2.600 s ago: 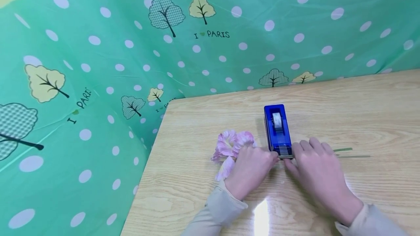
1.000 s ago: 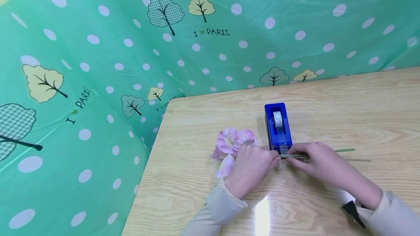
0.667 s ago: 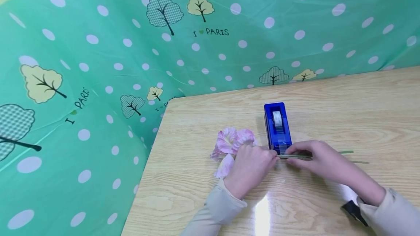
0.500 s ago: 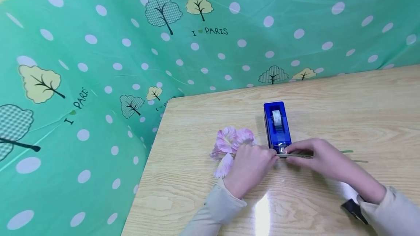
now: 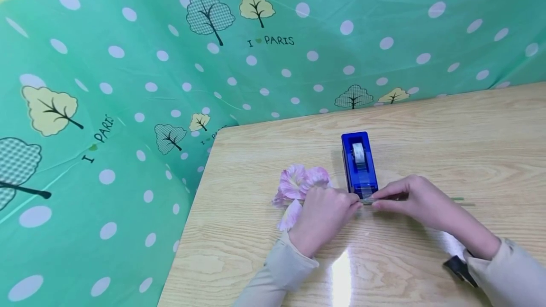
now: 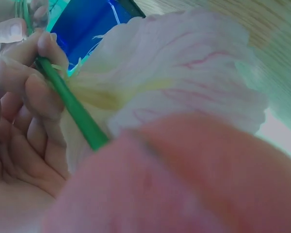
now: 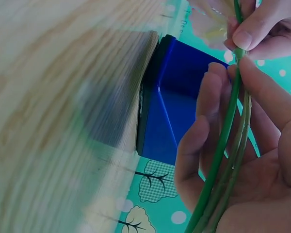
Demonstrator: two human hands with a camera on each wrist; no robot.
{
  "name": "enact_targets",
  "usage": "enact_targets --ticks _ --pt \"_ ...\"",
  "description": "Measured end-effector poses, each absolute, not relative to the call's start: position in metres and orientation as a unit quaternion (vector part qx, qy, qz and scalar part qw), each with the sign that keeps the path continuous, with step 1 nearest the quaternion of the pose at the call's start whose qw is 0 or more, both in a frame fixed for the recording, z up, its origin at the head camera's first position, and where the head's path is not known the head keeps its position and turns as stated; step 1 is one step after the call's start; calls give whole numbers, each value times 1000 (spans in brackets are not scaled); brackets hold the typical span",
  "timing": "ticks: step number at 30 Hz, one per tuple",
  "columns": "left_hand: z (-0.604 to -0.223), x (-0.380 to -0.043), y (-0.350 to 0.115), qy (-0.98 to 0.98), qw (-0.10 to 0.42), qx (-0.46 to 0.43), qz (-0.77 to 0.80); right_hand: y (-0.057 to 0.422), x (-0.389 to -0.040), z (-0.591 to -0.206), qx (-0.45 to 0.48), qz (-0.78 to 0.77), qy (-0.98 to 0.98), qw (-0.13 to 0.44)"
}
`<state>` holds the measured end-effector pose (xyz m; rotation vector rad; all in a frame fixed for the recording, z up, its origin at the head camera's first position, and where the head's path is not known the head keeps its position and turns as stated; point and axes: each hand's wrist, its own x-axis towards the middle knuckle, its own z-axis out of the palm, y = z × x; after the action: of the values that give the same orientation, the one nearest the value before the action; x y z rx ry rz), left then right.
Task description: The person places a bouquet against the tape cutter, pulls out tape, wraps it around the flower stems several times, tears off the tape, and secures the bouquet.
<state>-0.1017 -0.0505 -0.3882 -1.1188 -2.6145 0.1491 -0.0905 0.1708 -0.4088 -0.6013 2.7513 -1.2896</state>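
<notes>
In the head view, my left hand (image 5: 322, 217) pinches the stems of the pink artificial flowers (image 5: 294, 184) just below the blooms. My right hand (image 5: 422, 203) pinches the same stems with thumb and forefinger, right beside the left fingertips. This all happens at the near end of a blue tape dispenser (image 5: 362, 176), where a clear tape strip (image 5: 366, 192) reaches down toward the right fingertips. In the right wrist view, one green stem (image 7: 224, 138) and thinner ones run across the right palm. A large pale petal (image 6: 184, 63) fills much of the left wrist view.
Beneath everything lies a wood-grain table (image 5: 247, 155). A green dotted cloth (image 5: 277, 75) hangs along its back and left sides. The loose stem ends (image 5: 462, 199) stick out past the right hand. A black strap (image 5: 460, 270) shows at the right cuff.
The right hand lifted off its overhand grip by the dispenser's front and turned to a thumb-and-finger pinch on the stems. The tape strip briefly crumpled and glinted at its fingertips. The left hand stayed put.
</notes>
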Motion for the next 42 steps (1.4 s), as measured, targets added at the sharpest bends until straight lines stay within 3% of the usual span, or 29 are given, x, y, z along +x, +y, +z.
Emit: enact_targets --ticks 12,26,35,42 --pt "-389 -103 -57 -876 210 -430 51 167 -89 -405 -191 -408 893 -1" --pt "-390 -102 -57 -878 191 -435 56 167 -90 -407 -211 -392 891 92" --pt "-389 -102 -55 -877 186 -438 62 169 -92 -409 -234 -430 866 104" --pt "-388 -98 -56 -874 199 -436 77 167 -90 -408 -234 -418 875 68"
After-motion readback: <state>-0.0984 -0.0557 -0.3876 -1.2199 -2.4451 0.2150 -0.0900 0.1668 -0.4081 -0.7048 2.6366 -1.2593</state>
